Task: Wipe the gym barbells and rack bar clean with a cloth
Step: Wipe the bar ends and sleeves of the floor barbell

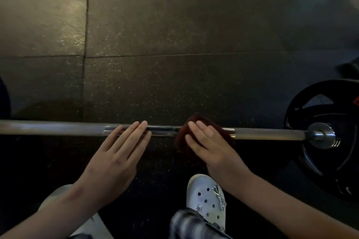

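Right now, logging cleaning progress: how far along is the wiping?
Done: nothing clearly finished. In hand: the right hand presses the cloth on the barbell near mid-shaft, left hand resting beside it. Left: likely both outer stretches, the end by the weight plate, and the unseen rack bar.

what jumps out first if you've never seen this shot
A steel barbell crosses the frame over the dark floor, with a black weight plate at its right end. At its middle the right hand presses a dark reddish cloth onto it, the left hand flat beside. A white clog sits below.
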